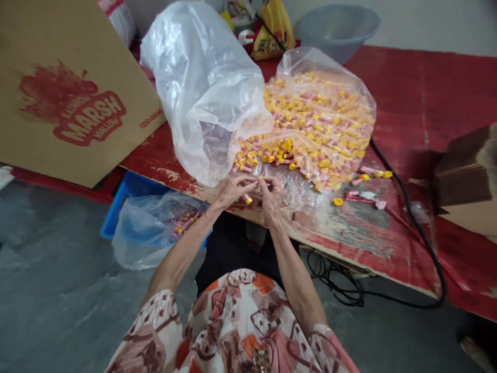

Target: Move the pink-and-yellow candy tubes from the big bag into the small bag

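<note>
My left hand (233,190) and my right hand (271,192) meet at the table's near edge, fingers pinched close together. A small pink piece with a yellow end (247,198) shows under my left fingers. Whatever lies between the fingertips is too small to make out. Just beyond my hands, loose pink and yellow pieces (248,152) spill near the mouth of a clear bag (322,119) full of them. A large translucent bag (209,88) stands open to the left of that bag. Crumpled clear plastic (305,190) lies beside my right hand.
A cardboard box (77,129) stands at the left. Below the table edge is a blue crate (112,212) with a plastic bag in it. A black cable (417,217) crosses the red table (458,98) at the right, near another carton (466,166). A grey basin (337,28) sits behind.
</note>
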Motion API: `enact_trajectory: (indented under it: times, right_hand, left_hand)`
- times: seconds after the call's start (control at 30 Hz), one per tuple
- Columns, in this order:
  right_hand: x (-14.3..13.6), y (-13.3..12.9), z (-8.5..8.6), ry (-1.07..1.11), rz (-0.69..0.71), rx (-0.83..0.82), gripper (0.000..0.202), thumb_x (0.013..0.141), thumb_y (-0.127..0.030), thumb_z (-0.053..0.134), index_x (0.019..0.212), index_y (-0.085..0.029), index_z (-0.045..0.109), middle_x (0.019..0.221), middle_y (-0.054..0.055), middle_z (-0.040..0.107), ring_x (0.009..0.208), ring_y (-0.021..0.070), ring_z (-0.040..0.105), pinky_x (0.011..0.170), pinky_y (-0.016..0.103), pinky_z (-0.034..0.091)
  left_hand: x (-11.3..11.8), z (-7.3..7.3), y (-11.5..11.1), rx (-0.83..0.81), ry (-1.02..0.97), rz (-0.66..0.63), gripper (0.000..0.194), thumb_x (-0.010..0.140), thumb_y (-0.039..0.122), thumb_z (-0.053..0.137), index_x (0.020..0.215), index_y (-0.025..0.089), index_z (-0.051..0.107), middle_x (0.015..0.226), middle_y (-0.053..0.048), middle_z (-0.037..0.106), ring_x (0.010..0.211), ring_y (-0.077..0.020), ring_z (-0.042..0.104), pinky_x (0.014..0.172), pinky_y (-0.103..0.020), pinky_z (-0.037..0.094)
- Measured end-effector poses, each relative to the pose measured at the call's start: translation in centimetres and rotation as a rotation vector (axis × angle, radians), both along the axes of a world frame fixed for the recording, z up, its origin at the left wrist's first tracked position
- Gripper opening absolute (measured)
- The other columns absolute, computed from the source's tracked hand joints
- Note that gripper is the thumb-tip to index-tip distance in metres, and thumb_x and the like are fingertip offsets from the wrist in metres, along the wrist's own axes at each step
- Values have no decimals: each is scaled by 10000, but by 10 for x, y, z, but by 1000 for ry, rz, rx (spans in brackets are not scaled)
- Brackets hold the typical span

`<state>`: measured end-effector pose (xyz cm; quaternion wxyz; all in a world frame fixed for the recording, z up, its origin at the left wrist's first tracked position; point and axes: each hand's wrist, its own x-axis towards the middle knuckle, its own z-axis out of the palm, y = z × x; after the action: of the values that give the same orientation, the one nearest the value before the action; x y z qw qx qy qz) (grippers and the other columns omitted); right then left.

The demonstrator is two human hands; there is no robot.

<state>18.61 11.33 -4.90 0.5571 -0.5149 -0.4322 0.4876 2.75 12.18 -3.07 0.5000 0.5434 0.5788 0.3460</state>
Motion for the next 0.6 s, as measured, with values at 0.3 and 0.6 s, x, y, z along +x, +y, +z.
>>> enact_trajectory:
  times: [0.3,0.6]
  right_hand:
    - [34,-5,-12,-88,299,-83,435,1009,-672,729,883,-256,721,725,-21,682,622,172,613,610,294,516]
    - [55,-14,-39,-496,-45,115,280,1164,-401,523,1064,-250,735,1118,102,794,1035,270,720,997,422,596]
  left_hand:
    - [-11,0,-1,-100,102,138,565,808,718,917,1033,209,820,794,2,722,625,-141,615,545,-246,417]
    - [14,4,2,281,810,-179,130,1113,359,696,1122,229,701,1257,-117,778,1143,-274,748,986,-350,598]
